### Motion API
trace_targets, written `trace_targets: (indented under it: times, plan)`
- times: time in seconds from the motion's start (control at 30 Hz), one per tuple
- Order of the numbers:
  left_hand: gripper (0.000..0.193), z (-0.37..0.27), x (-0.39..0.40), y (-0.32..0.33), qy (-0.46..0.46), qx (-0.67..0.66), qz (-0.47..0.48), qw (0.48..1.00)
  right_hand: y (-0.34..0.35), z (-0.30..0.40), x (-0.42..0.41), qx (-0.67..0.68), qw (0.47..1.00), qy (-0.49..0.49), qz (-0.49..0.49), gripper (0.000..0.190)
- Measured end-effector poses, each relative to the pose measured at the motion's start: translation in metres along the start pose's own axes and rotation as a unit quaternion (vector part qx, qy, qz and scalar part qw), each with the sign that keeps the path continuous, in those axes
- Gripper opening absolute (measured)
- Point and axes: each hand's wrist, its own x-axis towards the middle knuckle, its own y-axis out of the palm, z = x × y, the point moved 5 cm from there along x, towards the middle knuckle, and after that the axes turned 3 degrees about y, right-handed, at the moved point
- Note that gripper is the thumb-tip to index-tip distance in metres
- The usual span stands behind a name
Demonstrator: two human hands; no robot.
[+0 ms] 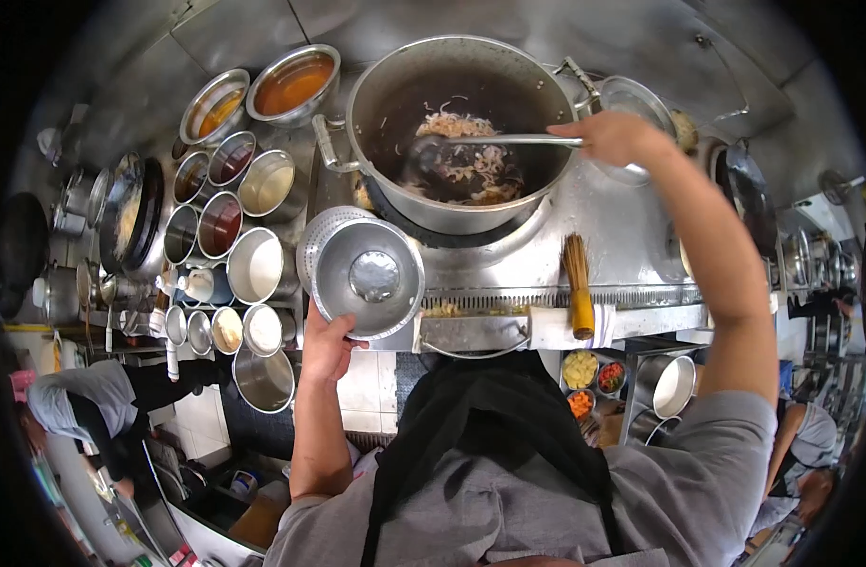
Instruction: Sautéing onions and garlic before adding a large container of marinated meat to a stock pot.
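Note:
A large metal stockpot (461, 218) sits on the stove, with pale shredded food (461, 125) clustered in its dark interior. My right hand (614, 138) grips the metal handle of a ladle (518, 139); the blurred head is inside the pot among the food. Below and left of the pot, my left hand (331, 344) holds a metal bowl (369, 276) by its lower rim. The bowl appears to have nothing in it but a bright reflection. A perforated metal strainer (311, 237) shows partly behind the bowl.
Metal bowls of orange liquid (295, 83) and several seasoning containers (256, 266) stand left. A bamboo brush (580, 290) lies on the stove's front edge near a white cloth (553, 326). A wok (745, 191) stands right. Co-workers (85, 400) (809, 446) are at both sides.

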Motion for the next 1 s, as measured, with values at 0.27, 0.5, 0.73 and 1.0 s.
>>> trace_targets:
  times: [0.27,0.5,0.73,1.0]
  plan:
    - [0.059,-0.013,-0.007,-0.015,0.020,-0.008,-0.030,0.999,-0.048,0.032,-0.047,-0.115,0.972,0.192,0.068,0.054]
    - [0.062,0.003,-0.011,-0.037,-0.005,-0.006,-0.050,0.999,-0.064,0.020,-0.029,-0.120,0.979,0.038,0.159,0.055]
    - [0.058,-0.007,0.016,-0.021,0.007,-0.015,0.028,0.999,0.012,0.052,-0.001,-0.002,0.988,0.144,0.051,0.057]
    - [0.057,-0.008,0.028,-0.034,-0.024,0.007,0.060,0.998,-0.077,0.082,-0.067,-0.207,0.965,0.140,0.075,0.055]
